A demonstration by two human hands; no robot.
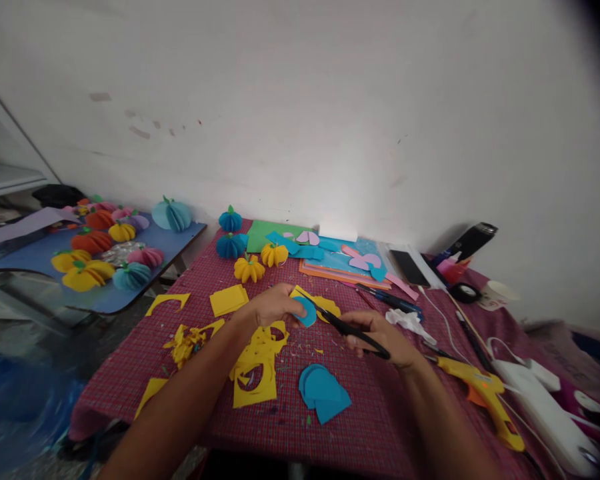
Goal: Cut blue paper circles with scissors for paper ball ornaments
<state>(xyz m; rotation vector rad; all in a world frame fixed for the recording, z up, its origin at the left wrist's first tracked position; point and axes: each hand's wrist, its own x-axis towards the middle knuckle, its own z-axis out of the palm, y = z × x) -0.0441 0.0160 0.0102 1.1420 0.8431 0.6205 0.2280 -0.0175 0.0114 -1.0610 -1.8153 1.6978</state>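
My left hand (pixel 281 305) pinches a blue paper circle (pixel 307 312) together with yellow paper (pixel 300 292) behind it. Black-handled scissors (pixel 353 328) are in my right hand (pixel 373 331), their blades at the edge of the held paper. Whether the blades are parted is hard to make out. Just beyond the blades lies a rounded yellow paper piece (pixel 329 305). Nearer to me rests a small stack of blue paper pieces (pixel 323 391). Yellow offcuts with round holes (pixel 257 387) spread below my left hand, and a stack of yellow paper (pixel 229 300) sits left of it.
A yellow glue gun (pixel 483 393) and a white power strip (pixel 545 413) lie at the right. Behind are a phone (pixel 409 268), coloured sheets (pixel 330 268) and yellow paper pumpkins (pixel 249 268). More paper pumpkins (pixel 93 241) stand on a blue table (pixel 145 290) at left.
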